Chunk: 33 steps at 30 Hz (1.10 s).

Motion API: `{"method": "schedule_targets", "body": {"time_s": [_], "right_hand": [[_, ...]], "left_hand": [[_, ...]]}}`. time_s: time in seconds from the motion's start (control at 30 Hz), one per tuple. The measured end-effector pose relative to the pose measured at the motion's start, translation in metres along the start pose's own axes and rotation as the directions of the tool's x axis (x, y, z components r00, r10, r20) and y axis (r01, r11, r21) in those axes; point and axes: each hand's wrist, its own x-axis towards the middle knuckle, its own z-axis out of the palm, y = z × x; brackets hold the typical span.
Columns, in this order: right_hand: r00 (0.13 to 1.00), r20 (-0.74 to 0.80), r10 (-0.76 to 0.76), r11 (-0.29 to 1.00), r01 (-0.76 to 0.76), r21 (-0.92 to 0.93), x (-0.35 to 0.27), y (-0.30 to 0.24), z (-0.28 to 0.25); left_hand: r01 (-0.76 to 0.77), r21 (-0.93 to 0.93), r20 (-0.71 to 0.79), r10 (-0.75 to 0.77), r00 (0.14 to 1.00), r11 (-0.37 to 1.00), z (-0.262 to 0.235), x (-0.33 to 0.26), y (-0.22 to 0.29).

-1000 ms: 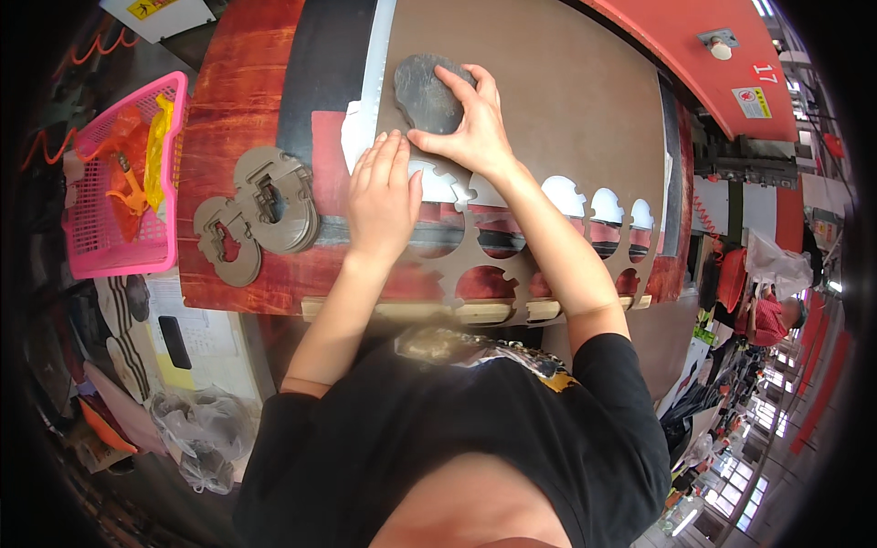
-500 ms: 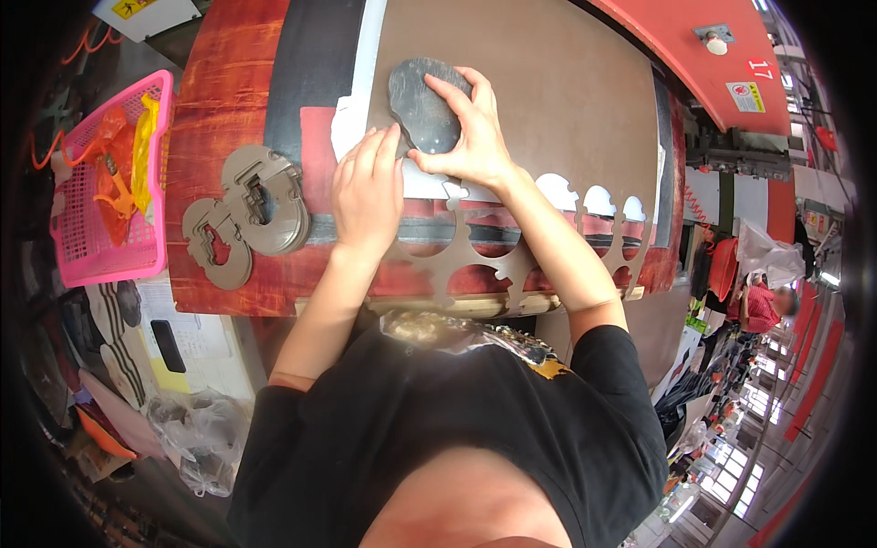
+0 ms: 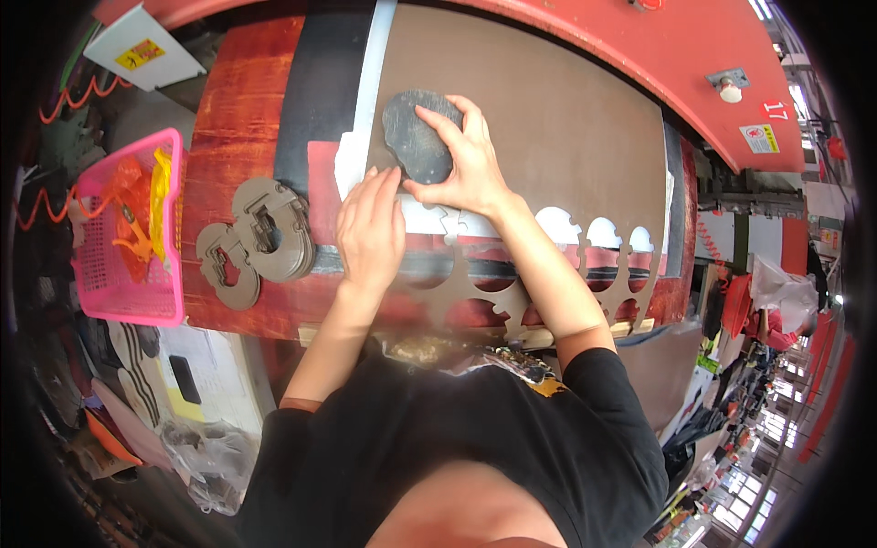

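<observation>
The dark block [image 3: 418, 137], with a rounded, slightly notched outline, lies near the lower left corner of a broad brown sheet [image 3: 575, 119] on the red-stained counter [image 3: 242, 91], its left side close to a pale strip [image 3: 369, 91]. The right hand [image 3: 468, 169] grips it from the right, thumb at the near edge and fingers spread over the top and far side; the left hand [image 3: 373, 228] is flat and unclenched, its fingers together and the tips at the block's near left edge, though whether they press on it cannot be told. The block looks rigid and fairly dense, so it probably has some heft for its size and is unlikely to bend or break under a firm squeeze. Its worn, scuffed face seems smooth enough to let fingertips skid, so the rim should give a surer hold than the top: thumb on one side, fingers opposite, with the notches as extra purchase. The underside is hidden, and any sharp edge there would be a reason to keep fingertips from curling beneath. The sheet itself looks thin and flat, likely pliable around its scalloped cutouts [image 3: 513, 301].
</observation>
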Motion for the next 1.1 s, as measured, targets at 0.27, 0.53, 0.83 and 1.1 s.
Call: {"method": "schedule_targets", "body": {"time_s": [0.27,0.53,0.83,1.1], "right_hand": [[0.987,-0.159,-0.012,0.984,0.04,0.172,-0.03,0.034,-0.081],[0.972,0.018,0.233,0.942,-0.221,-0.253,-0.11,0.062,-0.086],[0.974,-0.128,0.185,0.929,-0.216,-0.301,-0.068,0.108,-0.071],[0.965,-0.145,0.218,0.914,-0.254,-0.317,-0.067,0.107,-0.066]], "left_hand": [[-0.077,-0.038,-0.315,0.061,0.947,0.996,-0.002,0.14,-0.03],[-0.27,0.369,-0.288,0.386,0.876,0.889,0.036,0.348,-0.01],[-0.383,0.149,0.088,0.373,0.924,0.912,0.083,0.167,0.003],[0.007,0.015,0.258,-0.01,0.966,1.0,0.1,0.08,0.006]]}}
